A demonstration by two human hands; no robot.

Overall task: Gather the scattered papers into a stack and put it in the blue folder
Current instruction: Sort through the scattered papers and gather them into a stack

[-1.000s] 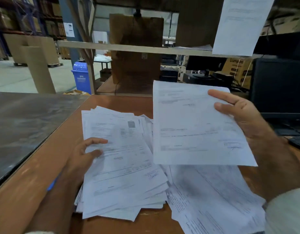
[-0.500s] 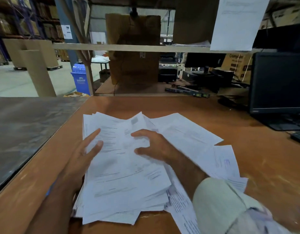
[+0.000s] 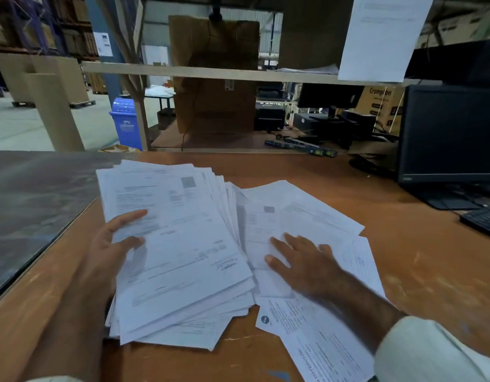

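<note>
A thick, uneven paper stack lies on the brown wooden table. My left hand grips the stack's left edge, with a finger and the thumb on the top sheet. Several loose papers fan out to the right of the stack. My right hand rests flat on them, fingers apart, holding nothing. Another loose printed sheet lies under my right forearm. A small blue corner shows at the bottom edge; I cannot tell if it is the folder.
A dark metal surface adjoins the table on the left. A black monitor and keyboard stand at the right. A shelf beam crosses overhead with a hanging sheet. A blue bin stands beyond.
My right hand held one sheet up a second ago, laid it on the stack, then moved right onto the loose papers. My left hand stayed at the stack's left edge.
</note>
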